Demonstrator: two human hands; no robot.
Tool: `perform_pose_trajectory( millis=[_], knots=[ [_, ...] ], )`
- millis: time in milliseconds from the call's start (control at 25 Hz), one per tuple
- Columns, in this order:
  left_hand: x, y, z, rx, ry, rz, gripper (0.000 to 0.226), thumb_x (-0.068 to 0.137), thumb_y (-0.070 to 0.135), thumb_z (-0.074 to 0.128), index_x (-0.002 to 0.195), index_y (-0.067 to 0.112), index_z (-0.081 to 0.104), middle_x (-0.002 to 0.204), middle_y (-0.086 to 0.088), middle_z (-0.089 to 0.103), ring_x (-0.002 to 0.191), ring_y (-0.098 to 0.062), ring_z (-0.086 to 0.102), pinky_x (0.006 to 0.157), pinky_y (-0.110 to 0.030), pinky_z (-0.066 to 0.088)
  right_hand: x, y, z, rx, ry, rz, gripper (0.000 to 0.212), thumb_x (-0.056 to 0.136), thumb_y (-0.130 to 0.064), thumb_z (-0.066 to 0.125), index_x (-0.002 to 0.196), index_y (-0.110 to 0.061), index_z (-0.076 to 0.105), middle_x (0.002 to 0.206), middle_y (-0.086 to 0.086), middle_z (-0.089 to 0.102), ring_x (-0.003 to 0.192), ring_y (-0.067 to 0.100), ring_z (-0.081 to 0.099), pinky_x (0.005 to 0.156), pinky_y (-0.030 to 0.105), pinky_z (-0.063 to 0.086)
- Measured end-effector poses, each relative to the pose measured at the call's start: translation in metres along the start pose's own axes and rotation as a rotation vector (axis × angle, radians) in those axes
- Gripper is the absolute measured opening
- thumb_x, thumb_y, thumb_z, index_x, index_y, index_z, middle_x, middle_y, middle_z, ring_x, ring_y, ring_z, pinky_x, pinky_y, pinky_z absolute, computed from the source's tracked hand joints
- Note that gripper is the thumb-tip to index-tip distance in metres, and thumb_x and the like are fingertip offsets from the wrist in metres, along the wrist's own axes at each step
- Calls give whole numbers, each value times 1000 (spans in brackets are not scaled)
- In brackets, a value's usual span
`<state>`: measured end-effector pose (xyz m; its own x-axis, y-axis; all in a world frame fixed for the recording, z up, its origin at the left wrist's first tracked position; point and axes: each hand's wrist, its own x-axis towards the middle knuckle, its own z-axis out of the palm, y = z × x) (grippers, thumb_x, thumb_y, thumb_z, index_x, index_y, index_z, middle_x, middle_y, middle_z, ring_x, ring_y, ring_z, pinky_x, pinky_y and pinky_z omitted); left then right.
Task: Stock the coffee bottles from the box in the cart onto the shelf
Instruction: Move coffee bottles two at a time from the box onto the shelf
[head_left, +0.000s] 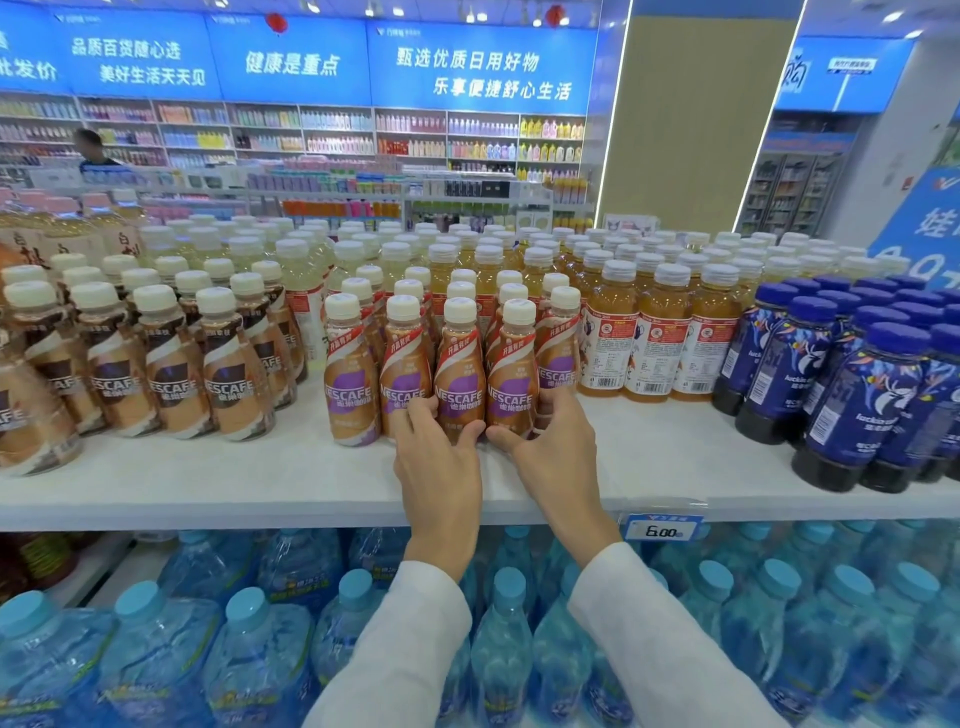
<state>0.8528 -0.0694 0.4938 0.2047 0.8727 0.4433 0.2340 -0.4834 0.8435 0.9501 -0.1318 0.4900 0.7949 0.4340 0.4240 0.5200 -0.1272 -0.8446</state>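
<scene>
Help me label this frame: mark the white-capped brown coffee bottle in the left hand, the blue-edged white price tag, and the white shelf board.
White-capped brown coffee bottle (460, 366): head view, on its label.
Blue-edged white price tag (661, 530): head view, on the printed price.
White shelf board (208, 467): head view, on its bare top.

Across the store from me, blue banners (291, 57) with white writing run above wall shelves (337, 130) packed with pastel bottles. Two red lanterns (276, 22) hang by bright ceiling lights (397, 10). To my right stands a beige pillar (696, 119) edged by white light strips (615, 104), with glass-door coolers (789, 192) beyond it.
</scene>
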Motion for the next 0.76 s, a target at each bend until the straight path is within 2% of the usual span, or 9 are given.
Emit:
perform_pose_trajectory(
  millis=[80, 200, 360, 560, 680, 760],
  knots=[
    [0, 0, 0, 11, 1, 4, 42, 87, 32, 77, 118, 17, 51, 118, -2, 52, 105, -23, 57, 91, -41, 50, 0, 1, 1, 8, -6, -3, 60, 73, -35, 88, 119, -30, 51, 118, -6, 63, 102, 9, 63, 79, 14, 47],
    [2, 0, 1, 21, -4, -8, 41, 87, 33, 77, 114, 19, 50, 116, -2, 52, 102, -23, 58, 89, -40, 50, 1, 3, 3, 13, -7, -4, 61, 74, -35, 87, 124, -28, 51, 121, -5, 62, 106, 11, 63, 85, 20, 51],
    [0, 0, 2, 37, -17, -16, 41, 89, 35, 74, 116, 19, 49, 119, -2, 52, 104, -20, 56, 84, -28, 43, 1, 7, 5, -9, 0, -13, 63, 75, -38, 86, 125, -30, 48, 125, -6, 60, 110, 12, 62, 90, 27, 54],
    [-3, 0, 0, 76, -30, -16, 43, 90, 36, 73, 119, 18, 48, 122, -3, 54, 108, -20, 57, 87, -28, 45, -2, 7, 3, -66, -22, -31, 67, 78, -40, 83, 133, -25, 48, 128, -3, 59, 114, 13, 60, 95, 29, 52],
    [-5, 0, -8, 120, -55, 5, 41, 91, 34, 72, 122, 16, 50, 124, -3, 56, 111, -20, 57, 87, -24, 38, -9, 3, -9, -83, -25, -57, 57, 83, -33, 79, 132, -21, 52, 127, 1, 59, 114, 18, 59, 96, 33, 51],
    [-8, -4, -17, 161, -64, 20, 41, 92, 33, 70, 123, 15, 51, 124, -4, 59, 112, -22, 57, 89, -25, 37, -20, -1, -21, -87, -70, -57, 46, 88, -28, 75, 128, -21, 55, 125, 1, 59, 108, 17, 60, 90, 30, 48]
  ],
)
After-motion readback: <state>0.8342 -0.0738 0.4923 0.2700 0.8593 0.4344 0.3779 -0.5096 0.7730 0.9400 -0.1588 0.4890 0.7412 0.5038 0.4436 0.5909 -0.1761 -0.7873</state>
